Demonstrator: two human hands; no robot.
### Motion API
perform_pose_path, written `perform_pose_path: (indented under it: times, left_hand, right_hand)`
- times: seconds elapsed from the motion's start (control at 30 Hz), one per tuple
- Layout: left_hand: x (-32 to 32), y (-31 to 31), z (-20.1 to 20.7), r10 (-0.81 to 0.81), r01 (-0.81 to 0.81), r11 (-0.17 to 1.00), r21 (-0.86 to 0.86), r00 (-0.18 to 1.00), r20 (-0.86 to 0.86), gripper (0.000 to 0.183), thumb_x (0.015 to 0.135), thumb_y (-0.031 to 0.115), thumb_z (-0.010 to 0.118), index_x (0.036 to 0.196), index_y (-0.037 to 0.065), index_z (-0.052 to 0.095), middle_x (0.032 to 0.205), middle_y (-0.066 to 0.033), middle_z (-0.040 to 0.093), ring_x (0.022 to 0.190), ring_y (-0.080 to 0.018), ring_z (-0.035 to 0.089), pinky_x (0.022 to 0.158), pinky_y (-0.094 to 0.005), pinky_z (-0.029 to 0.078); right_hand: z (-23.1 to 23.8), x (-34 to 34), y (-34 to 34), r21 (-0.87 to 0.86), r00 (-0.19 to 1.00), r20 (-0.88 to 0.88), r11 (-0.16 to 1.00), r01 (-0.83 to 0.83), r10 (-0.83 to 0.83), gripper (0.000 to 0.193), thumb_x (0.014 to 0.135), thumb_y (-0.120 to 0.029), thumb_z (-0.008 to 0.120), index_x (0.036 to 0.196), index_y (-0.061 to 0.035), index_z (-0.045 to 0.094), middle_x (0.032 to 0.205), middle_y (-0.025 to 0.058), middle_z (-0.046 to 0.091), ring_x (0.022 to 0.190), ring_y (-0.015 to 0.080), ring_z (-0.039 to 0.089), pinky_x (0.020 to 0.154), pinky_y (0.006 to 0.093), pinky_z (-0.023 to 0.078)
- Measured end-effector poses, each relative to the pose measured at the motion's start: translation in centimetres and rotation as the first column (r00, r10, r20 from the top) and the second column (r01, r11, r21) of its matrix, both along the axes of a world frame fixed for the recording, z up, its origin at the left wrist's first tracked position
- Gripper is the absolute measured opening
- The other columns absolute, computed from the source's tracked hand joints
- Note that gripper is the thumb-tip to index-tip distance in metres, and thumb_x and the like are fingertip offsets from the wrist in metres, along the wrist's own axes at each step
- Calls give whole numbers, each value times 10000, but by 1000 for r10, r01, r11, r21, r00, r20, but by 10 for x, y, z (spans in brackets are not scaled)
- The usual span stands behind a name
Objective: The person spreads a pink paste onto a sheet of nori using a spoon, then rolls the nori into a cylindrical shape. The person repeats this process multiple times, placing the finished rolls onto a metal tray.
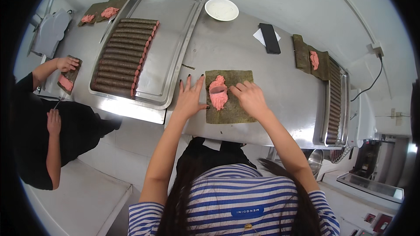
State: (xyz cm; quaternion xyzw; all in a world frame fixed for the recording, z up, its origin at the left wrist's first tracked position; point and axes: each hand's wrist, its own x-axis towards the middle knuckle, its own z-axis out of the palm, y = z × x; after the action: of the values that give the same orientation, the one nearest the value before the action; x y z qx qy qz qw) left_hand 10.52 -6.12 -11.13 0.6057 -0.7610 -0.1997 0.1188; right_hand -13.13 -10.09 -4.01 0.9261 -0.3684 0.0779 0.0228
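Observation:
A dark green seaweed sheet [238,113] lies flat on the steel table in front of me. A mound of pink paste [218,102] is spread lengthwise on its left half. My right hand [250,98] is closed over the sheet, gripping what looks like a metal spoon [217,89], its rounded end pressed into the paste; its handle is mostly hidden by my fingers. My left hand [190,98] holds nothing. Its fingers are spread on the table just left of the sheet, with the thumb at the sheet's left edge.
Left of me, a large metal tray [170,30] holds several seaweed rolls [122,52]. Another tray [345,105] of rolls stands at the right, beside pasted seaweed [323,61]. A white bowl [222,9] and black phone [270,38] lie behind. A co-worker's hand [67,64] handles seaweed at left.

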Motion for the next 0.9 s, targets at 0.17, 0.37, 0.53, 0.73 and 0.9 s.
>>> perform_pose_path:
  times: [0.17,0.37,0.53,0.73,0.9]
  left_hand:
    - [3,1,-1,-12,11,997,-71,1000,-22,1152,614,325,846,1495,89,142,1308,-169,542,1406,-389,230,1127,-584,162]
    - [5,-16,5,-88,88,996,-2,995,44,1178,606,361,846,1497,78,130,1335,-165,527,1414,-382,218,1132,-595,129]
    - [5,-19,5,-82,81,997,15,995,60,1200,600,372,851,1499,71,115,1344,-162,522,1414,-372,226,1134,-595,101]
    - [5,-20,5,-76,74,997,18,995,72,1202,596,389,846,1502,89,116,1360,-151,510,1415,-369,227,1135,-600,86]
    - [4,-19,1,-57,55,998,19,995,87,1208,586,394,846,1505,106,117,1358,-142,513,1417,-369,224,1136,-603,78]
  right_hand:
    - [-12,11,-9,-8,998,24,998,63,-63,167,727,-100,593,884,-105,650,788,29,585,812,216,579,684,357,461]
    - [-16,14,-19,8,991,29,991,131,-131,161,724,-71,581,865,-104,653,789,35,592,822,231,586,693,375,468]
    - [-20,20,-32,114,964,71,963,246,-255,189,741,-65,581,881,-113,699,778,61,618,794,262,613,687,413,497]
    - [-6,13,-41,219,894,214,911,349,-394,193,817,-96,566,926,-127,722,770,81,636,759,277,627,666,422,505]
    - [25,3,-2,57,996,11,995,87,-88,221,750,-91,587,942,-105,695,787,48,618,766,238,610,658,377,500]
